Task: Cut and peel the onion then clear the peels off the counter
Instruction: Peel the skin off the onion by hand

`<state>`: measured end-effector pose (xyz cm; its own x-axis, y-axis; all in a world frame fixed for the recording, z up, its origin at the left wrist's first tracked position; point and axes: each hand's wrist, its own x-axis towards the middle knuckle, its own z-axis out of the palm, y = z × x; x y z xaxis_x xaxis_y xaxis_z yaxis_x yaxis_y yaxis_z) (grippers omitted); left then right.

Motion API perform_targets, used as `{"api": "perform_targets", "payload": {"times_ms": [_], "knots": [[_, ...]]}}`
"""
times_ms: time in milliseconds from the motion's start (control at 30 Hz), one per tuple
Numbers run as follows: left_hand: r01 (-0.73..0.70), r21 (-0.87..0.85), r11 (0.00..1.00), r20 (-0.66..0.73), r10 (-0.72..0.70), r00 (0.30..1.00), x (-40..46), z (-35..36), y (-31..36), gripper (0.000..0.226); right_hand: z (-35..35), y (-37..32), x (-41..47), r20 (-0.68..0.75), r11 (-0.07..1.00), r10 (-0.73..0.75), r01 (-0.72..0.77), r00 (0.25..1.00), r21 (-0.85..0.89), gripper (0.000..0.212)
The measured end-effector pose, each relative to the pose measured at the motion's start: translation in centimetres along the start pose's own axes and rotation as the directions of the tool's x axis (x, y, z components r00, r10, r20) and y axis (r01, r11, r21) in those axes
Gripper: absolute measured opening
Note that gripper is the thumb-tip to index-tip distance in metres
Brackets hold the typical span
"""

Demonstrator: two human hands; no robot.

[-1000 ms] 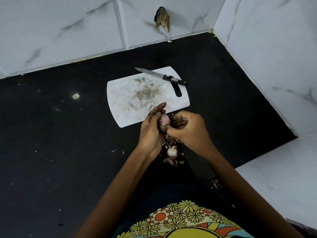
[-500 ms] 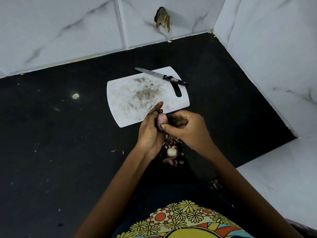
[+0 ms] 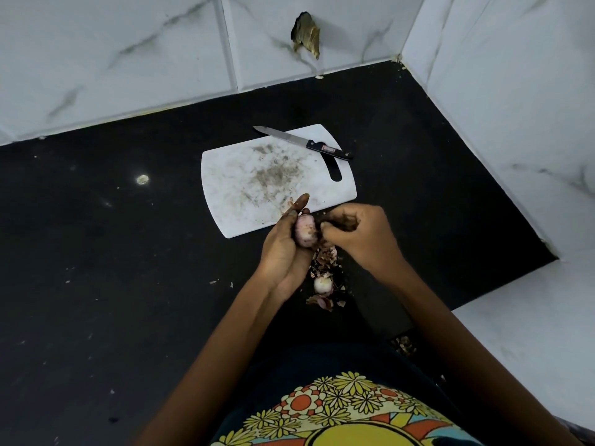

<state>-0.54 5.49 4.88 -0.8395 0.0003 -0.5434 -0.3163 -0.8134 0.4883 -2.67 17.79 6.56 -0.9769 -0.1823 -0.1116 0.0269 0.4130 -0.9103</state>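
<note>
My left hand [image 3: 285,249] holds a small pinkish onion [image 3: 304,231] just in front of the white cutting board [image 3: 257,185]. Against the onion's right side, my right hand [image 3: 360,236] pinches a strip of its brown skin with curled fingers. Below the hands, a pile of onion peels [image 3: 325,275] lies on the black counter [image 3: 128,268], with a second, peeled onion piece [image 3: 322,284] among them. A black-handled knife [image 3: 302,143] lies across the board's far right corner.
White marble-tiled walls [image 3: 128,53] close the counter at the back and the right. A white ledge [image 3: 531,333] sits at the right front. Small crumbs dot the counter; a few peel scraps [image 3: 404,344] lie near the ledge.
My right hand's fingers have shifted along the onion's side while peeling. The onion has turned slightly in my left hand. Both hands stay in the same place.
</note>
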Motion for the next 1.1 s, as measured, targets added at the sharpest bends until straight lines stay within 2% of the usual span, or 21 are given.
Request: {"api": "perform_targets", "payload": {"times_ms": [100,167,233,367,467,633,733,867,967,1000,1067,1100], "knots": [[0.002,-0.033,0.999,0.021,-0.002,1.000,-0.1,-0.1,0.2,0.027,0.2,-0.2,-0.1,0.041,0.995,0.033,-0.037,0.999,0.097,0.010],[0.005,-0.053,0.999,-0.009,-0.006,1.000,0.0,-0.2,0.2,0.027,0.3,-0.4,-0.4,0.055,0.995,0.015,-0.020,0.998,0.098,0.014],[0.009,-0.070,0.997,-0.046,-0.012,0.999,0.1,-0.3,0.2,0.028,0.7,-0.6,-0.9,0.042,1.000,-0.015,0.015,0.999,0.014,0.018],[-0.033,-0.048,0.998,-0.082,0.029,0.996,0.3,-0.3,-0.2,0.027,1.9,-0.9,-1.5,-0.121,0.992,-0.103,0.093,0.987,-0.086,0.011],[-0.055,-0.078,0.995,-0.089,0.048,0.995,0.5,-0.3,-0.4,0.026,2.3,-0.9,-1.6,-0.182,0.984,-0.150,0.130,0.972,-0.119,0.008],[-0.047,-0.112,0.993,-0.066,0.039,0.997,0.1,0.1,0.0,0.024,2.5,-0.2,-1.3,-0.081,0.937,-0.211,0.179,0.974,-0.299,0.011],[-0.034,-0.143,0.989,-0.066,0.025,0.998,-0.1,0.4,0.1,0.024,2.5,0.4,-1.0,-0.124,0.947,-0.190,0.149,0.974,-0.284,0.011],[-0.006,-0.158,0.987,-0.055,-0.002,0.999,-0.2,0.3,0.2,0.026,1.3,1.3,-0.6,-0.198,0.972,-0.063,0.015,0.978,-0.236,0.015],[0.030,-0.160,0.987,-0.032,-0.036,0.999,-0.4,0.3,0.2,0.032,0.4,1.3,-0.7,-0.187,0.954,-0.049,-0.009,0.981,-0.298,0.029],[0.033,-0.156,0.987,-0.033,-0.039,0.999,-0.4,0.3,0.1,0.034,0.3,1.3,-0.7,-0.179,0.951,-0.063,0.004,0.982,-0.309,0.028],[0.026,-0.155,0.988,-0.033,-0.031,0.999,-0.4,0.4,0.0,0.035,0.3,1.1,-0.8,-0.162,0.963,-0.067,0.022,0.984,-0.268,0.007],[0.020,-0.162,0.987,-0.025,-0.024,0.999,-0.4,0.4,0.0,0.036,0.4,0.9,-0.9,-0.150,0.973,-0.059,0.023,0.987,-0.230,0.010]]}}
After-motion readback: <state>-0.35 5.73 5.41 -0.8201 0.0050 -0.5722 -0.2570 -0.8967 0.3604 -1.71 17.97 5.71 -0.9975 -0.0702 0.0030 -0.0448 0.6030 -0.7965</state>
